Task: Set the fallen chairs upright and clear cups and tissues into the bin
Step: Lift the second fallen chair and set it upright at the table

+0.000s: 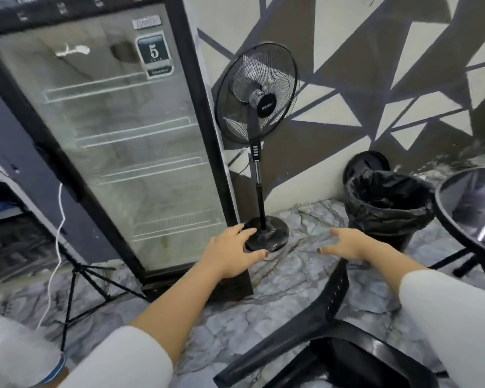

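Observation:
A black plastic chair lies tipped over on the marble-patterned floor at the lower right, one leg pointing up toward my right forearm. My left hand reaches forward with fingers spread, empty, above the floor in front of the fan's base. My right hand is also empty and spread, held just above the upper end of the chair's raised leg, not touching it. A black bin lined with a black bag stands open against the wall beyond my right hand. No cups or tissues show.
A glass-door fridge fills the left. A black pedestal fan stands beside it, base on the floor. A round black glass table is at the right edge. A tripod and white cable stand lower left.

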`<state>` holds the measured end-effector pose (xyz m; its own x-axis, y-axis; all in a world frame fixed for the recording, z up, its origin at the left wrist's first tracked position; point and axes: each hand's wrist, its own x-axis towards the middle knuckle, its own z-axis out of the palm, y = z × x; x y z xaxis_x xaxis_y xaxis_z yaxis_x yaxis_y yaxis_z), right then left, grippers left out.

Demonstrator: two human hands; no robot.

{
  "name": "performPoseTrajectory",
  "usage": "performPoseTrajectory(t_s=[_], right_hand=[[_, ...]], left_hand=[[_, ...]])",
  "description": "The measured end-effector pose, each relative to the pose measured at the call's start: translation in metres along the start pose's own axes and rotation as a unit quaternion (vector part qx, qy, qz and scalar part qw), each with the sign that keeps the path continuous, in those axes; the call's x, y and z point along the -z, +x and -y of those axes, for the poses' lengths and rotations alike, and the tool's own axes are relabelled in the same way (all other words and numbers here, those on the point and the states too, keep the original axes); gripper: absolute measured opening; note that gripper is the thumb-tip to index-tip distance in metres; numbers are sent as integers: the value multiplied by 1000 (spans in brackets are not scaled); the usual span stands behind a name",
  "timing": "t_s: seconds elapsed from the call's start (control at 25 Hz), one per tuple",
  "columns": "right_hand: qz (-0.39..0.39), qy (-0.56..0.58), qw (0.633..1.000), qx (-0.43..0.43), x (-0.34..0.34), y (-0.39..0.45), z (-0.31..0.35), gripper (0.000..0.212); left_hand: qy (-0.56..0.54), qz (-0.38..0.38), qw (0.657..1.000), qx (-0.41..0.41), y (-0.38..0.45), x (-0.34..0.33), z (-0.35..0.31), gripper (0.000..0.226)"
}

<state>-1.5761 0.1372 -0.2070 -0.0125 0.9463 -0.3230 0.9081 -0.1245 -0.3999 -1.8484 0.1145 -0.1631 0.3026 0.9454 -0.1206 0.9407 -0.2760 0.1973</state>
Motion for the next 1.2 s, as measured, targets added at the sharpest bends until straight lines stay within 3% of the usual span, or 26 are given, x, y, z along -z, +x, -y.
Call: performPoseTrajectory(t_s=[0.28, 0.48, 0.68, 0.84, 1.0, 1.2], right_hand=[[-24, 24, 999, -30, 28, 51, 21, 86], [-53, 41, 991, -112, 32, 42, -1, 82], [-69, 100, 966, -229, -14, 44, -4, 84], [-79, 160, 936, -303, -64, 62, 29, 84], [-78, 183, 915, -350, -100, 76, 66, 85], [-89, 182, 901, -384, -123, 90, 78, 85]], left_hand=[[-10, 4, 998, -65, 103, 30, 22, 69], [7, 54, 987, -151, 163, 10, 5, 70], [15, 83, 952, -294, 227, -7, 3, 68], [0, 108, 921, -374, 268, -16, 25, 65], [63, 165, 894, -412, 299, -24, 54, 62], [60, 179, 887, -421, 333, -43, 65, 65]])
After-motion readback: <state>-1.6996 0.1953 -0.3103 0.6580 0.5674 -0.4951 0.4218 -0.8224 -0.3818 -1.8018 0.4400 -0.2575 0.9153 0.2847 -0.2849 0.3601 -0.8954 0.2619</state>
